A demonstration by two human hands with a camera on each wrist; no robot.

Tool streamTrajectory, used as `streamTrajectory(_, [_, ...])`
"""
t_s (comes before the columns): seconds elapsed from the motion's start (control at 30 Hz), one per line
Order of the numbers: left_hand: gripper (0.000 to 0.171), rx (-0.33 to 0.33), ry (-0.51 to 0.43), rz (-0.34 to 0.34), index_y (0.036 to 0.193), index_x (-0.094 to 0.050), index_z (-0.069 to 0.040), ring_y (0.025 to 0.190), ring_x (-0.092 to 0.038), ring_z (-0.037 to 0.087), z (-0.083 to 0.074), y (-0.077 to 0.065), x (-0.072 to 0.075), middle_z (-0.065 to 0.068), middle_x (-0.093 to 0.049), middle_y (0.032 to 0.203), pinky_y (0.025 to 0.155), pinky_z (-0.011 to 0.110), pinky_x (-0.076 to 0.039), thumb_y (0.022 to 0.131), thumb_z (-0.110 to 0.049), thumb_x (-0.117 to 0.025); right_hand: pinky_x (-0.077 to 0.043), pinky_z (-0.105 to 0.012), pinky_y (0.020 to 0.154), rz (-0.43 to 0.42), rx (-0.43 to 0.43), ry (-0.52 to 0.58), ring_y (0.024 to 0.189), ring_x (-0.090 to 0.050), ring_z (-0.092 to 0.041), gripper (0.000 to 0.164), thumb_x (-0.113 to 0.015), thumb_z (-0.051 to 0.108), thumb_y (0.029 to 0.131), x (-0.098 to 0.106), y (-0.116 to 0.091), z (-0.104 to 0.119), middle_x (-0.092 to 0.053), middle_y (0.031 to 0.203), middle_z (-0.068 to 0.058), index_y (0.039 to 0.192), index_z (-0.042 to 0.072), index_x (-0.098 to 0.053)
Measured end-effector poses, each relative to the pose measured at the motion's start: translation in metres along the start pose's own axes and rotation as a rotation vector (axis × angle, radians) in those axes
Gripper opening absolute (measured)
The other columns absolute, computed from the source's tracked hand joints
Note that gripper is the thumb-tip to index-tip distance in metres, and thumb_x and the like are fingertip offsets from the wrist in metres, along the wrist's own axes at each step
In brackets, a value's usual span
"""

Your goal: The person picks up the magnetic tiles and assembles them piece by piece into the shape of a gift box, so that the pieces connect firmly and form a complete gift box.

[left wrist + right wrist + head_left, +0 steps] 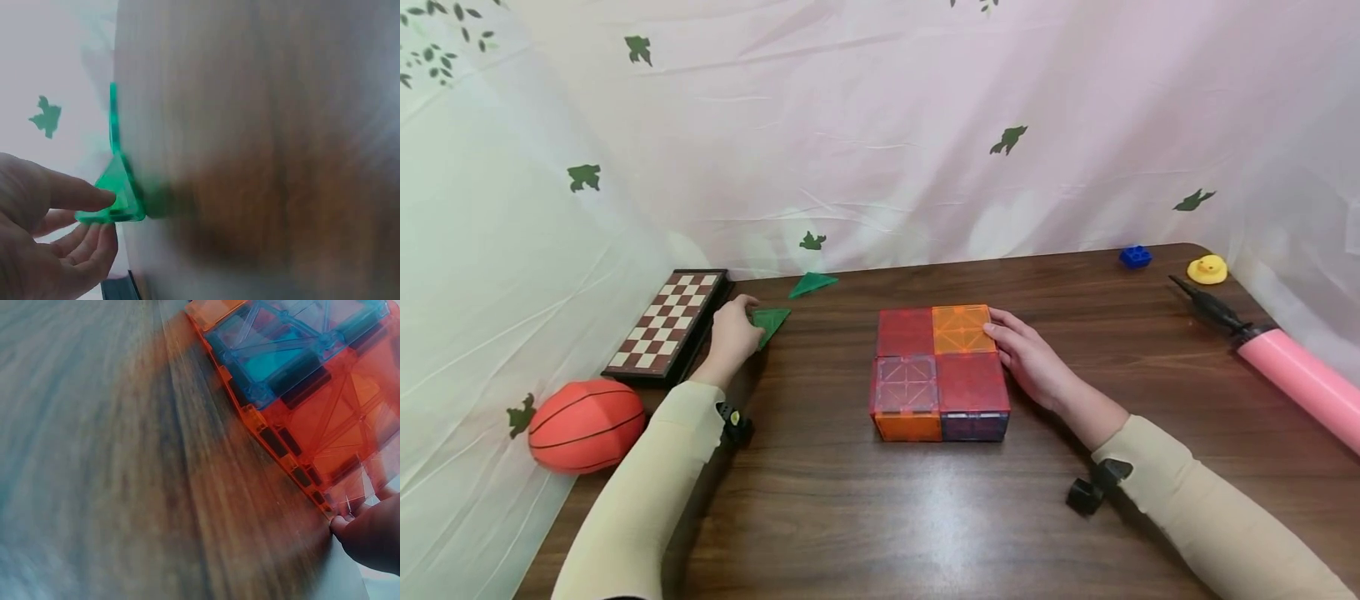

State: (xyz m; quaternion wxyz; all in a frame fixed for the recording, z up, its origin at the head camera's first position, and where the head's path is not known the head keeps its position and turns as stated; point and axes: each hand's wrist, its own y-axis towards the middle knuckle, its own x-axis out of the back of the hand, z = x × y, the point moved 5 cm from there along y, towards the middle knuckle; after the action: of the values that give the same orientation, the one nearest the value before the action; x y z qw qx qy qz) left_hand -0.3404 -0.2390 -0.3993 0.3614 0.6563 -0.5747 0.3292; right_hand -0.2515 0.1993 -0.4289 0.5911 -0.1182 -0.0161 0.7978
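My left hand (736, 333) pinches a translucent green triangular magnetic tile (119, 194) between the thumb and fingers, just right of the chessboard. Another green triangular tile (812, 284) lies behind it on the table. At the table's middle stands a low box of square magnetic tiles (973, 382), with red, orange and purple squares on top and orange and purple ones along its front. With fairly straight fingers, my right hand (1033, 360) touches the box's back right corner; some of its fingers are hidden behind the box. A blue tile (281, 344) shows on the box in the right wrist view.
A folding chessboard (666, 321) and an orange-red basketball (587, 425) are at the left. On the right lie a pink hand pump (1300, 379), a yellow rubber duck (1207, 269) and a blue toy brick (1136, 257). A pale curtain (880, 150) hangs behind the wooden table (820, 500).
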Motion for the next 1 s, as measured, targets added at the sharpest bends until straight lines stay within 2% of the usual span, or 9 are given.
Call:
streamTrajectory(0.17, [0.031, -0.032, -0.044, -0.025, 0.119, -0.062, 0.005, 0.091, -0.059, 0.034, -0.006, -0.01, -0.001, 0.019, -0.065, 0.1, 0.083, 0.047, -0.048, 0.088, 0.005, -0.066, -0.038, -0.025, 0.11, -0.006, 0.003, -0.004, 0.141, -0.037, -0.021, 0.071, -0.049, 0.036, 0.108, 0.0, -0.001, 0.001, -0.028, 0.163, -0.016, 0.163, 0.006, -0.014])
streamTrajectory(0.27, [0.017, -0.09, -0.054, 0.009, 0.107, -0.066, 0.002, 0.093, -0.062, 0.034, -0.012, -0.016, -0.003, 0.017, -0.067, 0.098, 0.083, 0.047, -0.049, 0.09, 0.004, -0.067, -0.036, -0.027, 0.112, -0.006, -0.003, -0.011, 0.142, -0.036, -0.021, 0.071, -0.049, 0.037, 0.108, 0.001, -0.001, 0.0, -0.027, 0.163, -0.015, 0.163, 0.007, -0.014])
streamTrajectory(0.33, [0.013, -0.139, -0.08, 0.05, 0.105, -0.067, 0.0, 0.095, -0.064, 0.033, -0.02, -0.019, -0.004, 0.017, -0.068, 0.1, 0.083, 0.047, -0.05, 0.093, 0.002, -0.067, -0.036, -0.027, 0.112, -0.008, -0.004, -0.009, 0.142, -0.036, -0.021, 0.072, -0.049, 0.036, 0.108, 0.001, -0.001, 0.0, -0.027, 0.163, -0.015, 0.163, 0.006, -0.014])
streamTrajectory(0.43, [0.011, -0.228, -0.144, 0.094, 0.104, -0.066, -0.002, 0.097, -0.066, 0.032, -0.042, -0.028, -0.004, 0.015, -0.069, 0.1, 0.085, 0.047, -0.053, 0.094, 0.001, -0.068, -0.037, -0.026, 0.111, -0.01, -0.004, -0.009, 0.141, -0.037, -0.021, 0.072, -0.049, 0.036, 0.108, 0.002, -0.001, -0.001, -0.027, 0.163, -0.016, 0.163, 0.006, -0.014])
streamTrajectory(0.67, [0.016, -0.471, -0.32, 0.199, 0.105, -0.066, -0.003, 0.093, -0.069, 0.024, -0.115, -0.057, -0.002, 0.01, -0.071, 0.101, 0.084, 0.04, -0.057, 0.092, 0.0, -0.073, -0.039, -0.024, 0.109, -0.014, -0.002, -0.009, 0.139, -0.039, -0.02, 0.071, -0.049, 0.036, 0.108, 0.002, -0.002, -0.001, -0.028, 0.162, -0.016, 0.163, 0.006, -0.015])
streamTrajectory(0.77, [0.016, -0.543, -0.36, 0.22, 0.105, -0.066, -0.004, 0.09, -0.068, 0.021, -0.137, -0.067, 0.0, 0.008, -0.069, 0.101, 0.082, 0.037, -0.058, 0.091, -0.001, -0.074, -0.037, -0.026, 0.111, -0.01, 0.0, -0.003, 0.14, -0.038, -0.02, 0.071, -0.049, 0.036, 0.108, 0.002, -0.001, -0.001, -0.028, 0.162, -0.016, 0.163, 0.006, -0.015])
streamTrajectory(0.87, [0.015, -0.559, -0.373, 0.194, 0.104, -0.066, -0.005, 0.089, -0.068, 0.019, -0.146, -0.071, 0.005, 0.006, -0.069, 0.101, 0.08, 0.035, -0.058, 0.092, -0.001, -0.074, -0.035, -0.028, 0.113, -0.005, -0.004, -0.003, 0.141, -0.037, -0.021, 0.071, -0.049, 0.036, 0.108, 0.001, 0.0, -0.001, -0.028, 0.163, -0.015, 0.163, 0.007, -0.015])
streamTrajectory(1.0, [0.016, -0.548, -0.4, 0.14, 0.104, -0.065, -0.005, 0.09, -0.07, 0.019, -0.148, -0.074, 0.012, 0.006, -0.07, 0.101, 0.08, 0.035, -0.059, 0.092, 0.002, -0.073, -0.034, -0.029, 0.114, -0.008, -0.011, -0.01, 0.14, -0.037, -0.021, 0.071, -0.049, 0.037, 0.108, 0.001, 0.0, 0.0, -0.028, 0.162, -0.015, 0.163, 0.007, -0.015])
